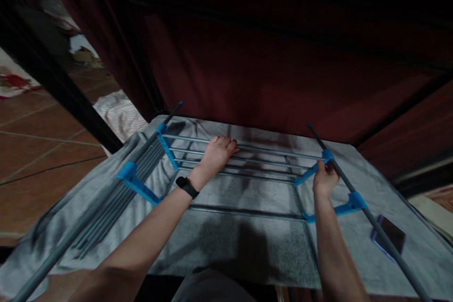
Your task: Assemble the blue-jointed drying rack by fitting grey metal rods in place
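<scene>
A grey metal rack (244,211) with blue plastic connectors lies on a grey cloth-covered surface (247,245). My left hand (216,153), with a black band on its wrist, rests on the far cross rods, fingers curled over them. My right hand (324,178) is closed round the right side pole next to a blue connector (327,155). Another blue connector (354,203) sits nearer on that pole. On the left, a bundle of loose grey rods (116,203) lies along the left pole with blue brackets (136,181).
A dark phone (389,237) lies on the cloth at the right, beside the right pole. A dark red fabric wall (269,66) stands right behind the rack. Tiled floor (38,151) and a pale cloth (118,113) are at the left.
</scene>
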`<action>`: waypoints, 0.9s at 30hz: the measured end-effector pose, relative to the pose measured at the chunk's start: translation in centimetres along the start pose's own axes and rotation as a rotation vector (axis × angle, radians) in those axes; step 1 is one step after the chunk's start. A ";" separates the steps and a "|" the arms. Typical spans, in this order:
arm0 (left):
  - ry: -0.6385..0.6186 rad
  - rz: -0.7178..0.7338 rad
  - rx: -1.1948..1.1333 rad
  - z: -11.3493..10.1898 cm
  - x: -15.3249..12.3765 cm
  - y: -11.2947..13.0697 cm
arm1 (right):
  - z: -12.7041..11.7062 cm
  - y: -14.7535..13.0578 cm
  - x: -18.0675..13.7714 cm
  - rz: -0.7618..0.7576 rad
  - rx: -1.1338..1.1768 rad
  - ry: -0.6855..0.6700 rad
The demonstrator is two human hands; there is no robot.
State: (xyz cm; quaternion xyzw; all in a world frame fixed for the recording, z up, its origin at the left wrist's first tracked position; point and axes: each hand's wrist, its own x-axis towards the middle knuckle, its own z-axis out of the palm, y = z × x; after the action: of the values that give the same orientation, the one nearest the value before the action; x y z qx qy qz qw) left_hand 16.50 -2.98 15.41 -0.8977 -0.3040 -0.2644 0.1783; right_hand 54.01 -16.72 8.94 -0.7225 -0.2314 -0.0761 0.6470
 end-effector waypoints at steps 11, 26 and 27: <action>-0.021 0.065 -0.005 -0.1 0.2 -0.6 | 0.0 0.1 0.0 -0.016 -0.007 0.008; -0.098 0.042 -0.073 -0.8 0.6 -0.5 | 0.2 -0.8 -0.2 -0.014 -0.052 0.049; -0.099 0.043 -0.074 -0.9 0.7 -0.5 | 0.2 -1.0 -0.3 -0.014 -0.050 0.046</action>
State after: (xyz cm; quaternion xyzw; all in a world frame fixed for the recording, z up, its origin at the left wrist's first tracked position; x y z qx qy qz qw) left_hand 16.32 -2.73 16.57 -0.9220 -0.2833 -0.2267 0.1353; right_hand 53.30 -16.56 9.67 -0.7349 -0.2196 -0.1030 0.6334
